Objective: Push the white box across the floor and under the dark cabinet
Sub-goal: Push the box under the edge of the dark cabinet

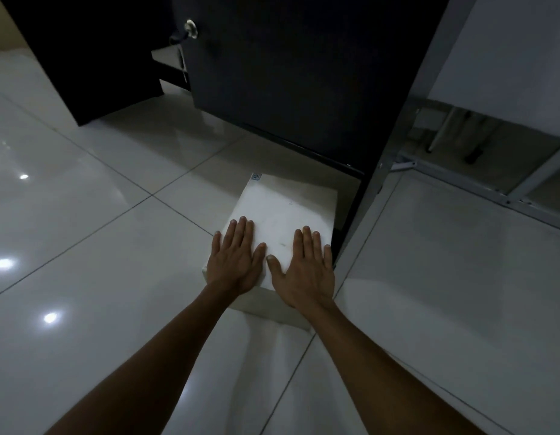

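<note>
The white box lies on the tiled floor, its far end at the bottom edge of the dark cabinet, which stands at 12 o'clock. The left hand and right hand lie flat on its near top, fingers spread, palms down, gripping nothing, thumbs nearly touching.

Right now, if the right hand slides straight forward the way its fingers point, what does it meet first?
Probably the bottom edge of the dark cabinet. The right hand lies flat on the white box, fingers pointing toward the box's far end at the cabinet's gap; depth is unclear.
</note>
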